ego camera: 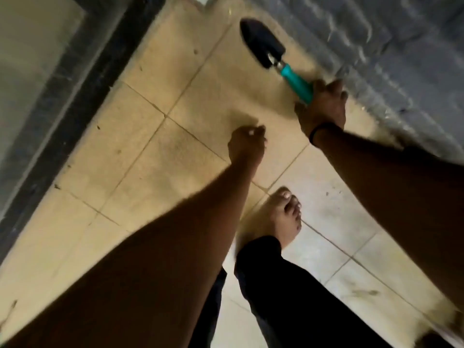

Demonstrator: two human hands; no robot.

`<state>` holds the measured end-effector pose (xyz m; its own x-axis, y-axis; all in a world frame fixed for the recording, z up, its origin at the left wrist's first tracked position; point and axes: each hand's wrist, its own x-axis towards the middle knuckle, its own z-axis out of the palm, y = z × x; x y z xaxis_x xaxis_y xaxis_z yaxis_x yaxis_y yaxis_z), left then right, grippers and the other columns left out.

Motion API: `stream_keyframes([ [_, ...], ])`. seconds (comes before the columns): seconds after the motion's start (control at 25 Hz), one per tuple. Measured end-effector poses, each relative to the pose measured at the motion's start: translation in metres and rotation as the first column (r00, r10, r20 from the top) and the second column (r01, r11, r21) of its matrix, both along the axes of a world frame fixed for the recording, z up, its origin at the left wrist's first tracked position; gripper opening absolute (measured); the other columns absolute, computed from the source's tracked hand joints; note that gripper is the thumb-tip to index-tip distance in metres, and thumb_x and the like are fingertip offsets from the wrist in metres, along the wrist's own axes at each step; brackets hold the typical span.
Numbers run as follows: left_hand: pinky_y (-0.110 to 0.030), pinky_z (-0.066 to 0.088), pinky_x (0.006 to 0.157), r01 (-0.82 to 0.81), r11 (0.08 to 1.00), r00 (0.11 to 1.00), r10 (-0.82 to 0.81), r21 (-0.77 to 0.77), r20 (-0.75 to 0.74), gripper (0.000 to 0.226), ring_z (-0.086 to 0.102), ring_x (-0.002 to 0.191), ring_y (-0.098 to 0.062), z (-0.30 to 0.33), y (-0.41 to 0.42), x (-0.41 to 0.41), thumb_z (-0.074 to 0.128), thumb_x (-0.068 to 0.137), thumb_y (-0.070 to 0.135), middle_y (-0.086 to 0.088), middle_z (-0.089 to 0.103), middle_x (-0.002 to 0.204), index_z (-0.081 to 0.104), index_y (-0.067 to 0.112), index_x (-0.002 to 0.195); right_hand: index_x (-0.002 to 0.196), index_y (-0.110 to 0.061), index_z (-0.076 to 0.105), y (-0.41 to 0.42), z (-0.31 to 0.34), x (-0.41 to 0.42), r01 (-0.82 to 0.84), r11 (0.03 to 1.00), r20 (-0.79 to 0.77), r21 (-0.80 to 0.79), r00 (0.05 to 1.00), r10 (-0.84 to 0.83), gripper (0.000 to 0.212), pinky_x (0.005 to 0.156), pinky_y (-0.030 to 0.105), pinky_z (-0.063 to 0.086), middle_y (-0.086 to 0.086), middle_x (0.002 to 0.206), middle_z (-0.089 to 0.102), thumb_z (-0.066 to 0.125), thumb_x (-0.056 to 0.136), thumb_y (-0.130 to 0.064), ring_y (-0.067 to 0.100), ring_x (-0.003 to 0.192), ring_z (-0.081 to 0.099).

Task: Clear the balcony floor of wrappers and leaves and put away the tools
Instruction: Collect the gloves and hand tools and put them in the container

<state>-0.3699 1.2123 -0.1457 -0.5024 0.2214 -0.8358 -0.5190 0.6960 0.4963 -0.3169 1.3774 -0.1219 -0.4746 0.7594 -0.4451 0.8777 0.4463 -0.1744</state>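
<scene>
My right hand grips the teal handle of a garden trowel, whose black blade points away from me over the tiled floor, close to the grey wall. My left hand hangs over the middle of the floor with its fingers curled; a small pale spot shows at the fingertips, and I cannot tell whether it is a held scrap or a nail. Small dark bits of leaf or dirt lie scattered on the beige tiles.
A dark door frame with a pane runs along the left. A rough grey wall lines the right side. My bare foot and dark trouser leg stand on the tiles below my hands. The picture is blurred by motion.
</scene>
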Motion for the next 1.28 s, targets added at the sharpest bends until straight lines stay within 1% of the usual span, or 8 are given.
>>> stream_keyframes([
  [0.2, -0.039, 0.059, 0.075, -0.151, 0.988, 0.980, 0.146, 0.035, 0.132, 0.025, 0.070, 0.078, -0.019, 0.049, -0.004, -0.001, 0.062, 0.099, 0.035, -0.001, 0.073, 0.086, 0.069, 0.013, 0.104, 0.133, -0.009, 0.059, -0.033, 0.019, 0.018, 0.057, 0.986, -0.175, -0.155, 0.981, -0.084, 0.036, 0.099, 0.032, 0.046, 0.015, 0.130, 0.055, 0.059, 0.098, -0.021, 0.031, 0.117, 0.057],
  [0.4, -0.030, 0.062, 0.071, -0.341, 0.939, 0.932, 0.332, 0.039, 0.146, 0.047, 0.073, 0.095, -0.019, 0.176, 0.020, -0.034, 0.065, 0.096, 0.037, -0.009, 0.072, 0.116, 0.058, 0.007, 0.132, 0.126, -0.005, 0.066, -0.030, 0.145, 0.050, 0.009, 0.931, -0.276, -0.366, 0.954, -0.118, 0.038, 0.092, 0.019, 0.041, 0.015, 0.116, 0.066, 0.073, 0.091, -0.016, 0.026, 0.106, 0.062],
  [0.56, -0.030, 0.061, 0.065, -0.467, 0.874, 0.881, 0.447, 0.132, 0.156, 0.047, 0.071, 0.103, -0.027, 0.347, 0.011, -0.073, 0.075, 0.089, 0.027, -0.013, 0.069, 0.118, 0.056, 0.009, 0.129, 0.116, -0.012, 0.070, -0.037, 0.326, 0.067, 0.113, 0.779, -0.326, -0.616, 0.864, -0.383, 0.035, 0.074, 0.029, 0.054, 0.003, 0.096, 0.068, 0.079, 0.083, -0.008, 0.009, 0.075, 0.063],
  [0.76, -0.026, 0.059, 0.067, -0.253, 0.907, 0.963, 0.202, 0.338, 0.178, 0.012, 0.072, 0.095, -0.019, 0.599, -0.003, -0.083, 0.070, 0.093, 0.015, -0.007, 0.073, 0.105, 0.063, 0.018, 0.102, 0.108, -0.023, 0.072, -0.058, 0.596, 0.091, 0.138, 0.658, -0.385, -0.741, 0.715, -0.584, 0.032, 0.059, 0.022, 0.051, -0.010, 0.073, 0.069, 0.079, 0.082, -0.005, 0.007, 0.059, 0.061],
  [0.88, -0.024, 0.058, 0.064, -0.106, 0.890, 0.976, 0.009, 0.443, 0.217, 0.014, 0.073, 0.088, -0.020, 0.708, -0.019, -0.067, 0.069, 0.092, 0.007, -0.008, 0.074, 0.097, 0.065, 0.008, 0.106, 0.097, -0.018, 0.075, -0.111, 0.728, 0.121, 0.199, 0.594, -0.470, -0.779, 0.441, -0.765, 0.014, 0.044, 0.023, 0.040, 0.003, 0.065, 0.060, 0.074, 0.085, -0.010, 0.014, 0.048, 0.048],
  [1.04, -0.024, 0.059, 0.059, 0.147, 0.774, 0.869, -0.399, 0.616, 0.294, 0.030, 0.074, 0.076, -0.018, 0.820, -0.028, -0.014, 0.071, 0.077, 0.005, -0.013, 0.075, 0.095, 0.068, 0.002, 0.107, 0.093, -0.011, 0.061, -0.195, 0.846, 0.179, 0.292, 0.416, -0.481, -0.861, -0.203, -0.853, 0.027, 0.043, 0.019, 0.019, 0.000, 0.062, 0.033, 0.074, 0.080, -0.031, 0.009, 0.049, 0.026],
  [1.16, -0.021, 0.058, 0.053, 0.333, 0.608, 0.699, -0.672, 0.721, 0.244, 0.023, 0.074, 0.070, -0.017, 0.881, -0.036, 0.053, 0.070, 0.071, 0.006, -0.009, 0.077, 0.087, 0.073, 0.009, 0.094, 0.080, -0.017, 0.052, -0.262, 0.893, 0.224, 0.362, 0.353, -0.506, -0.862, -0.610, -0.609, 0.024, 0.042, 0.019, 0.022, -0.004, 0.058, 0.031, 0.069, 0.085, -0.032, 0.008, 0.047, 0.028],
  [1.28, -0.022, 0.057, 0.050, 0.488, 0.400, 0.461, -0.873, 0.776, 0.160, 0.019, 0.074, 0.065, -0.019, 0.923, -0.057, 0.142, 0.068, 0.077, 0.002, -0.009, 0.077, 0.084, 0.073, 0.006, 0.095, 0.082, -0.019, 0.055, -0.338, 0.916, 0.269, 0.435, 0.215, -0.478, -0.875, -0.848, -0.229, 0.020, 0.046, 0.022, 0.029, -0.002, 0.056, 0.037, 0.064, 0.090, -0.035, 0.012, 0.050, 0.036],
])
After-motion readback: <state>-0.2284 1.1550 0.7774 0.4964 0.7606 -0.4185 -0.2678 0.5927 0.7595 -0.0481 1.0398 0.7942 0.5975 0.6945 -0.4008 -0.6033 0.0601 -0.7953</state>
